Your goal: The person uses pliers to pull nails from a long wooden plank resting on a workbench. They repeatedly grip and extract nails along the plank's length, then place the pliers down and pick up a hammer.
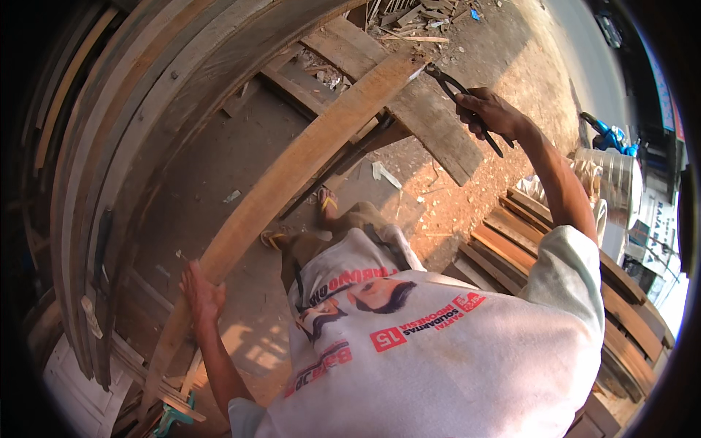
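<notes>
A long wooden plank (307, 160) slants from the lower left up to the far middle, in front of my body. Near its lower part, my left hand (203, 293) grips the plank by its edge. My right hand (491, 114) is closed around the handles of a pair of dark metal pincers (451, 86), out to the right. The pincers' jaws meet the plank's far end, where the wood looks rough; whether they bite on anything there is too small to tell.
Under the plank's far end lies a wide weathered board (438, 139). Tall boards (146, 95) lean on the left. A pile of cut timber (504, 241) lies at the right, near a white bucket (613, 179). Wood scraps (423, 18) litter the far ground. A green tool (175, 415) sits lower left.
</notes>
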